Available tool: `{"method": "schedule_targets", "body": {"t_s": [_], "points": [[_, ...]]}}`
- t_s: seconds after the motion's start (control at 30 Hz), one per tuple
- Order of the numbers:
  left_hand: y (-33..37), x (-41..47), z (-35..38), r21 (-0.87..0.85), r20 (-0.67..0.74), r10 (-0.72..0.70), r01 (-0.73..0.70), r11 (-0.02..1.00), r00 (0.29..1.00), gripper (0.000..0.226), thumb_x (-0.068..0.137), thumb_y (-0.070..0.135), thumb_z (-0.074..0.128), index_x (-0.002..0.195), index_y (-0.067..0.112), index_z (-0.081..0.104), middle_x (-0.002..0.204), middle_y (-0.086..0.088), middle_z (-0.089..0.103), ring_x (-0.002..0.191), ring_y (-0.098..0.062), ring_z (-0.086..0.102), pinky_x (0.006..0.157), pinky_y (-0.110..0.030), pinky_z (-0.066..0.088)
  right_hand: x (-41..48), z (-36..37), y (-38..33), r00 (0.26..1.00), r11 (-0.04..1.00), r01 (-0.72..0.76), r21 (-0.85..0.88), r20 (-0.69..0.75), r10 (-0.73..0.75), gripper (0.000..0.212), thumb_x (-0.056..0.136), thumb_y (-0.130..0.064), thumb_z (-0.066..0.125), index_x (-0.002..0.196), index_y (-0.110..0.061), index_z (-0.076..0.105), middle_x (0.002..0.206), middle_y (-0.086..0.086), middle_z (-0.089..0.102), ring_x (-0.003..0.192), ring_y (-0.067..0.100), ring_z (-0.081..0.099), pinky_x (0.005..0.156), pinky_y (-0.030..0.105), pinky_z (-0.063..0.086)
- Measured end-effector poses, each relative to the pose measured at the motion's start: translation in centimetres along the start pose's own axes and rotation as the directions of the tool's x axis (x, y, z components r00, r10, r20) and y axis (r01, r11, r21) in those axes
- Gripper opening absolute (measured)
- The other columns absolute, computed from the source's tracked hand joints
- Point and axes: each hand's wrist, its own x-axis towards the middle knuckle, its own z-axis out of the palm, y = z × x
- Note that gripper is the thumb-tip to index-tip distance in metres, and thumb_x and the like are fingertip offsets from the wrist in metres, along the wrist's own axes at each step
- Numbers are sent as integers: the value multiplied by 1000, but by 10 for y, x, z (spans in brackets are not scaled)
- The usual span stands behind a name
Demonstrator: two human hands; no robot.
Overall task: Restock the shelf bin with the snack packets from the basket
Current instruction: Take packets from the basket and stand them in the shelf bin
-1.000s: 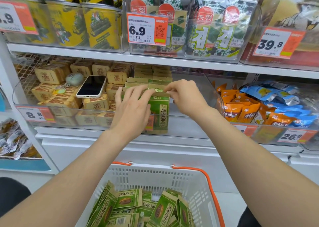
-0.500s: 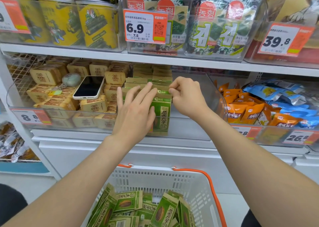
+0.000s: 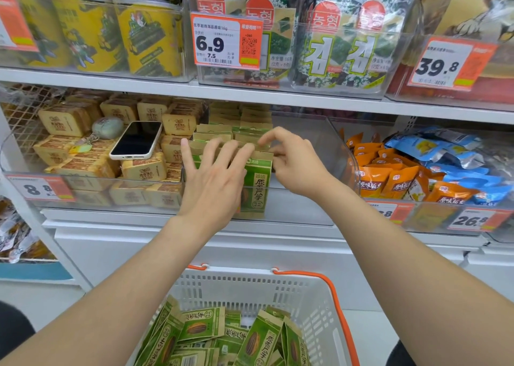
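Note:
A row of green and tan snack packets (image 3: 257, 180) stands upright in the clear shelf bin (image 3: 343, 154) on the middle shelf. My left hand (image 3: 212, 179) lies flat against the front packets, fingers spread and straight, pressing them back. My right hand (image 3: 292, 161) is beside it at the packets' top edges, fingers loosely curled and touching the tops; I cannot tell whether it pinches one. Below, the white basket (image 3: 314, 304) with an orange handle holds several more green packets (image 3: 200, 328) lying in a loose heap.
A phone (image 3: 136, 140) and a small round keychain (image 3: 107, 127) lie on tan packets in the left bin. Orange and blue bags (image 3: 395, 179) fill the right bin. Seaweed packs and a 6.9 price tag (image 3: 226, 41) sit on the shelf above.
My right hand has opened from a tight curl and lifted slightly at the packet tops. My left hand stays pressed on the front packets, fingers spread a little wider.

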Motion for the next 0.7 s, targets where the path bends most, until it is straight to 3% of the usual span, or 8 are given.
{"method": "schedule_targets", "body": {"t_s": [0.1, 0.17, 0.23, 0.3, 0.37, 0.43, 0.53, 0.7], "points": [[0, 7, -3, 49, -4, 37, -37, 998, 999, 39, 106, 23, 53, 144, 21, 51, 163, -4, 41, 154, -33, 30, 121, -75, 6, -1, -11, -11, 970, 977, -39, 210, -225, 87, 45, 79, 1, 47, 107, -25, 70, 94, -9, 76, 95, 9, 72, 95, 34, 56], [1, 12, -5, 56, 17, 26, -27, 998, 1000, 42, 108, 31, 46, 147, 17, 51, 167, -5, 37, 158, -31, 26, 122, -73, 4, 0, -13, -21, 936, 965, -100, 242, -307, 174, 42, 87, -4, 49, 119, -19, 72, 112, -4, 76, 110, 13, 68, 103, 30, 51], [2, 13, -5, 50, 55, 4, -7, 999, 998, 54, 105, 39, 38, 154, 17, 45, 169, -3, 36, 159, -29, 24, 121, -72, 2, 0, -6, -27, 929, 944, -254, 212, -220, 299, 41, 97, -13, 43, 131, -15, 66, 132, 5, 69, 127, 24, 59, 106, 31, 44], [1, 14, -4, 31, 85, 4, -6, 999, 996, 60, 101, 43, 35, 155, 18, 45, 167, -2, 40, 157, -26, 27, 121, -71, 2, 8, 6, -24, 892, 875, -415, 250, -78, 445, 32, 98, -24, 37, 116, -15, 62, 132, 10, 65, 118, 32, 56, 99, 37, 45], [-1, 17, -5, -1, 101, 5, -5, 1000, 995, 59, 100, 42, 35, 152, 19, 49, 163, -1, 45, 154, -24, 34, 122, -70, 2, 13, 17, -20, 834, 750, -532, 393, 94, 543, 44, 90, -44, 33, 113, -17, 59, 133, 11, 65, 109, 27, 58, 102, 46, 48], [-3, 19, -6, -8, 124, 4, -3, 1000, 992, 62, 98, 43, 35, 155, 20, 46, 164, 1, 43, 152, -23, 36, 122, -71, 3, 16, 25, -17, 819, 666, -562, 491, 222, 529, 67, 86, -60, 31, 134, -25, 61, 140, 4, 64, 123, 24, 60, 111, 52, 45], [-2, 19, -3, 2, 153, 3, -3, 1000, 988, 66, 98, 45, 34, 160, 21, 38, 167, 3, 38, 152, -23, 34, 121, -70, 6, 10, 22, -29, 853, 712, -522, 470, 283, 438, 67, 95, -63, 28, 151, -33, 50, 152, -4, 54, 140, 19, 50, 120, 50, 35], [-3, 20, -1, 2, 136, 0, -1, 1000, 991, 56, 105, 38, 39, 158, 21, 40, 160, 4, 46, 151, -23, 35, 120, -71, 9, 13, 21, -14, 831, 649, -549, 527, 265, 489, 62, 89, -55, 32, 117, -17, 72, 109, 15, 77, 97, 28, 69, 106, 54, 52]]}}
